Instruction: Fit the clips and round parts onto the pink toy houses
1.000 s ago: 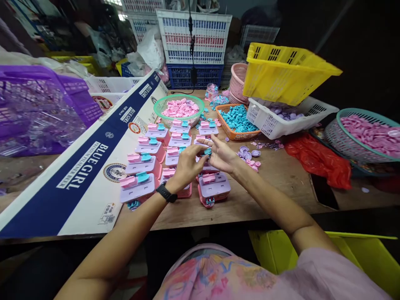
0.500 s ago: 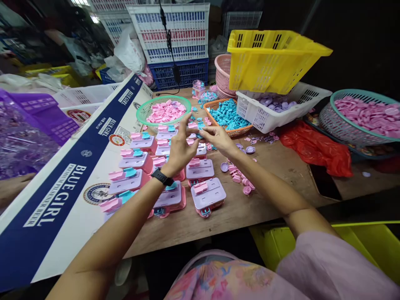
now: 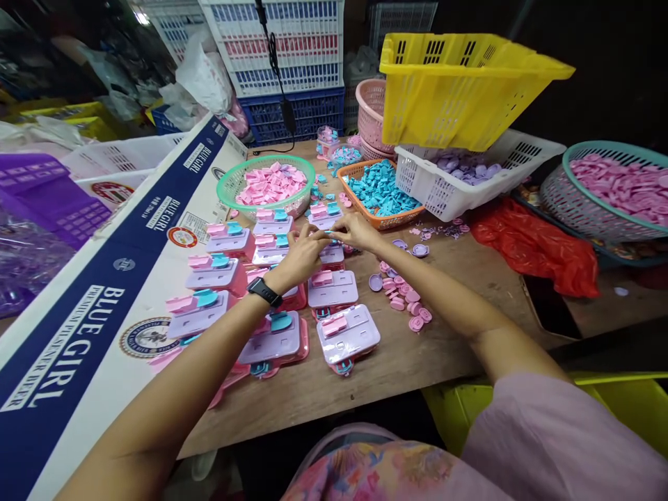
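My left hand (image 3: 305,254), with a black watch on the wrist, is closed with bent fingers over the lilac-topped cases. Its fingertips meet those of my right hand (image 3: 355,233), which pinches a small blue plastic piece (image 3: 330,235), mostly hidden by the fingers. Under them lies a lilac-topped case (image 3: 332,257), partly covered. Nearer to me are a lilac case with one pink piece (image 3: 334,291) and another such case (image 3: 348,336). Several cases at the left, such as this lilac case (image 3: 211,275), carry a pink and a blue piece.
A green basket (image 3: 224,184) holds pink pieces; an orange basket (image 3: 383,221) holds blue ones. A yellow crate (image 3: 443,104) sits on a white crate (image 3: 433,195). Pink and lilac round parts (image 3: 399,292) lie loose at right. A printed cardboard sheet (image 3: 104,334) borders the left side.
My left hand has come down from raised, spread fingers to closed fingers against my right hand. Both hands are now lower over the cases. The view has shifted slightly.
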{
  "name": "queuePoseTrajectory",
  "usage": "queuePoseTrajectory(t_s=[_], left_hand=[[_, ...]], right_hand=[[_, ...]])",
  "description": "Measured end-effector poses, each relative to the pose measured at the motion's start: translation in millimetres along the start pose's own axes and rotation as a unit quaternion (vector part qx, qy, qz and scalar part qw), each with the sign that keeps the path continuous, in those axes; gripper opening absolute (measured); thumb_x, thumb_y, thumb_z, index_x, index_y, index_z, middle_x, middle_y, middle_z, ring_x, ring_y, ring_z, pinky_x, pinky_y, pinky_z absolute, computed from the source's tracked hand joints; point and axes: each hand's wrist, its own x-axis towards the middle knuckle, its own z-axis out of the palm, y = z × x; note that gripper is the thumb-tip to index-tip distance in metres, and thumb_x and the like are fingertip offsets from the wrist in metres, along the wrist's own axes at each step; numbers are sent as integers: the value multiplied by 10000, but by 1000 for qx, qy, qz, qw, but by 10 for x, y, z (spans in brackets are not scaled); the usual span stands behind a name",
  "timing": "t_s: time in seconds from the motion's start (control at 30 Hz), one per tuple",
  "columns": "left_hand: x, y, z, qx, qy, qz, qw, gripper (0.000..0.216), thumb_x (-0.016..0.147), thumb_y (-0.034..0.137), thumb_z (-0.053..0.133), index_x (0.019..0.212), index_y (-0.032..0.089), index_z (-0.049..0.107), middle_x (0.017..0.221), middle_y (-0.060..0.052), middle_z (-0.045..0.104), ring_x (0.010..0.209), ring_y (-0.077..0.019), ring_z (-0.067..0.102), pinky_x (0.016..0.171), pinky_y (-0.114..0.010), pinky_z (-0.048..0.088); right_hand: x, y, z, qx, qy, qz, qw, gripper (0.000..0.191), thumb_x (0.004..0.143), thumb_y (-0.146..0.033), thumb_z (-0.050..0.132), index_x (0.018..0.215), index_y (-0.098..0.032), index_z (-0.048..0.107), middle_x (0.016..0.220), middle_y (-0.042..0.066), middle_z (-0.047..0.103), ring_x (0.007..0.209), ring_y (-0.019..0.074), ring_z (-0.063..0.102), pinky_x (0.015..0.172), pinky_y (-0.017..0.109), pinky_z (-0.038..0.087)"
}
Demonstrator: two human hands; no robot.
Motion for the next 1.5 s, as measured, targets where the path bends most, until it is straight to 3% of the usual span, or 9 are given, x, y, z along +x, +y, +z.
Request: queuePoseTrajectory(t_s=[0.13,0.33,0.57,0.7,0.87,0.97,1.2,1.37,1.5], left_hand=[[0,-3,-31,6,-22,-8,1000,611,738,-26,423,1219,204,722,1366,-126,663,1319,-380,447,929,-560,335],[40,6,-19,-3,-51,-23,998,653,726,-42,450,1261,227,711,1384,-111,650,1291,-383,463,927,-563,322],[70,-26,57,-3,-57,-26,998,565,724,-12,479,1151,238,753,1329,-103,674,1292,-388,460,940,-612,292],[58,1,21,11,-56,-25,998,538,740,1,487,1136,246,757,1347,-99,665,1283,-385,457,945,-608,292],[10,76,-23,26,-70,-39,996,621,738,-3,470,1238,266,722,1391,-100,634,1295,-389,463,967,-623,331],[-25,109,-18,36,-73,-60,995,607,757,10,464,1248,268,710,1399,-107,623,1319,-403,458,958,-636,345],[-28,163,-39,41,-79,-108,990,562,784,14,469,1245,228,706,1423,-120,607,1320,-400,472,967,-575,362],[-132,267,-98,9,-14,-122,992,563,830,26,437,1281,250,689,1397,-112,638,1320,-374,471,966,-566,343],[-330,417,-127,-19,17,-99,995,553,840,29,421,1280,225,695,1325,-118,680,1284,-357,480,952,-537,333]], right_hand=[[24,77,-22,-8,-11,-18,1000,321,903,-298,644,674,-97,743,594,10,602,603,112,452,607,271,263],[48,195,-60,-40,-38,-20,998,181,874,-214,684,803,-109,812,664,38,690,625,126,512,608,277,272],[-119,150,119,-16,38,-14,999,224,949,-217,631,914,-141,839,859,85,754,779,175,613,726,286,383],[-144,280,91,-13,18,-22,1000,209,964,-253,643,973,-149,824,892,70,761,832,190,648,773,282,428],[-320,528,34,-98,30,28,994,266,1006,-160,523,1141,-105,746,1123,139,743,1033,235,665,927,317,463],[-465,593,92,-149,-32,64,986,292,962,-232,651,1221,-105,701,1216,168,698,1090,264,648,935,331,471],[-612,604,136,-173,-59,119,976,196,878,-98,649,1058,-85,727,1140,184,689,999,266,658,870,336,503],[-774,363,-39,23,79,123,989,231,823,-155,699,1045,-118,751,1028,102,734,963,227,679,896,329,515],[-947,34,14,355,53,132,924,273,751,-274,780,995,-154,754,985,56,777,882,181,719,853,310,554]])
